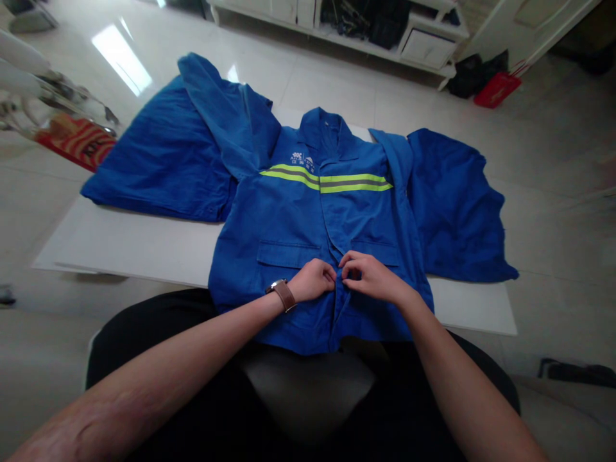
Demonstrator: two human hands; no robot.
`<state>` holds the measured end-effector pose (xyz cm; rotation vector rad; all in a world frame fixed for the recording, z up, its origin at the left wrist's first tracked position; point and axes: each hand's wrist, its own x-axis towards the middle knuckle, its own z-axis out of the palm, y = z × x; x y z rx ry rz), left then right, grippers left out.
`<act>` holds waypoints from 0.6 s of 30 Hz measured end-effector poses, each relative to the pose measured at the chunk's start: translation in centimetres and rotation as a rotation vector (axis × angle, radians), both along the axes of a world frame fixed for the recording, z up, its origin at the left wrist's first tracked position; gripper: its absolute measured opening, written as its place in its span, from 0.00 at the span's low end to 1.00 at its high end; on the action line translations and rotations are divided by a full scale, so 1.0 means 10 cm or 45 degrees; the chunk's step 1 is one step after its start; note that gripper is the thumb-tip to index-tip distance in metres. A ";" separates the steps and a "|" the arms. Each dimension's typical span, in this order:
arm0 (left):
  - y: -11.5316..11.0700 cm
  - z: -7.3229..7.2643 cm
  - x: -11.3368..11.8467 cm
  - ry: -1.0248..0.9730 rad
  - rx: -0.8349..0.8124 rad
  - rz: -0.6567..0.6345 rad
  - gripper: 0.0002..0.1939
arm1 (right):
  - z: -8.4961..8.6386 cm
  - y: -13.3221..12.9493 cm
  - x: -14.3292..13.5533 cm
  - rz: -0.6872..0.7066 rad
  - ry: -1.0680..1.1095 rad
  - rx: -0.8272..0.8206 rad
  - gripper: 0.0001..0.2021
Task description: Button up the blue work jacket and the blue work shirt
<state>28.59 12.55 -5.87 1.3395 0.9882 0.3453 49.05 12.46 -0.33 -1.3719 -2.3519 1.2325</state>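
Blue jacket (pixel 289 212) lay on the white table (pixel 139 240) | your left hand (pixel 315 279) and right hand (pixel 368 276) narrowly pinched its front opening | blue cloth (pixel 158 154) flanked it | white cabinet (pixel 428 48) stood beyond, on glossy floor (pixel 289 77)

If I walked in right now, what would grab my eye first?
Probably the blue work jacket spread in the middle, with a yellow-green reflective stripe across its chest. Next, the left hand and right hand, pinching at its front opening near the hem. Off to the far right, a bright red bag sits on the pale floor.
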 end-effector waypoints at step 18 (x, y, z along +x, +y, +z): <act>-0.02 0.04 0.04 -0.118 -0.379 0.323 0.17 | -0.07 -0.10 -0.18 -0.099 -0.167 0.063 0.04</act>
